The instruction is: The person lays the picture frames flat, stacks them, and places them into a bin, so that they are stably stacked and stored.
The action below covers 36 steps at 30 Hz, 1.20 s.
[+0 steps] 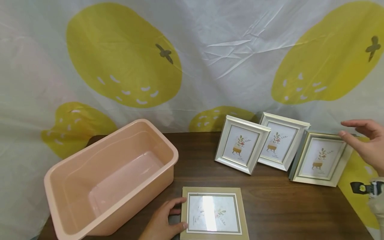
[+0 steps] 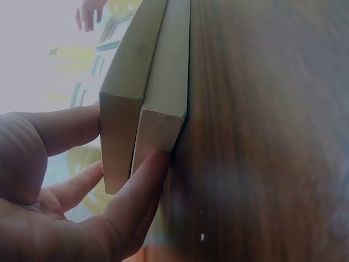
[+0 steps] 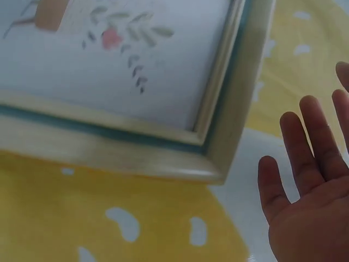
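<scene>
In the head view, a tan-edged picture frame (image 1: 244,210) lies flat near the table's front edge, glare crossing its glass. The left wrist view shows it stacked on a second, paler frame (image 2: 163,93). My left hand (image 1: 166,218) grips the stack's left edge, thumb and fingertips (image 2: 158,161) against the sides. My right hand (image 1: 367,141) is raised, fingers apart, close to the top right corner of a cream-and-green picture frame (image 1: 324,160). In the right wrist view that frame's corner stands just beside the spread fingers (image 3: 300,153), with nothing held.
Two white picture frames, one in front (image 1: 241,145) and one behind (image 1: 282,141), lean upright left of the cream-and-green one. A pink plastic bin (image 1: 150,190) stands at the left of the brown table (image 1: 276,206). Behind hangs a lemon-print cloth (image 1: 204,80).
</scene>
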Tool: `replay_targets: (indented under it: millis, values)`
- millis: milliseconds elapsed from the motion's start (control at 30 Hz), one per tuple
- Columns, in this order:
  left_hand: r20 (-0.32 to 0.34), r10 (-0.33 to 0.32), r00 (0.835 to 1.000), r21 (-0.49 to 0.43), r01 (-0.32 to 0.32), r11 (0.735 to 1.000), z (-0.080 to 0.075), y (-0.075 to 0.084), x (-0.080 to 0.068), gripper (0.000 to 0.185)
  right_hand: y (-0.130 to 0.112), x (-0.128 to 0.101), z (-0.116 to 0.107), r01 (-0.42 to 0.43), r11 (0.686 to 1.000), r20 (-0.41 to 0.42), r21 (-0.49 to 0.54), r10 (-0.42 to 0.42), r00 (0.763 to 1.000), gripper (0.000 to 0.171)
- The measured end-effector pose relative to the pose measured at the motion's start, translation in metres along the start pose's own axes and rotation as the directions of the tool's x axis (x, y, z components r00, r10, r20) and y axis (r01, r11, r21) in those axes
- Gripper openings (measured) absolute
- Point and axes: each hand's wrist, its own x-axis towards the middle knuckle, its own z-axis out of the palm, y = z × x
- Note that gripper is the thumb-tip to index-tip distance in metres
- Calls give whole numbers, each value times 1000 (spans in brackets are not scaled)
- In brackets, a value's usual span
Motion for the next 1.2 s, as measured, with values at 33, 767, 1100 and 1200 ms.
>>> replay_targets:
  millis: [33,767,1100,1200]
  values:
    - [1,2,1000,2,-2,1000,0,-1,0,67,3,1,-1,-10,1000,4,-8,10,1000,35]
    - [12,7,1000,-23,-7,1000,-2,-3,2,65,36,-6,5,24,997,151,-72,-13,988,9]
    - [12,1,1000,-26,-1,1000,-2,-5,1,65,28,-26,-7,267,950,267,-163,-218,939,33]
    - [11,-3,1000,-31,3,1000,-2,-5,0,65,21,-27,-9,294,933,289,-208,-228,930,41]
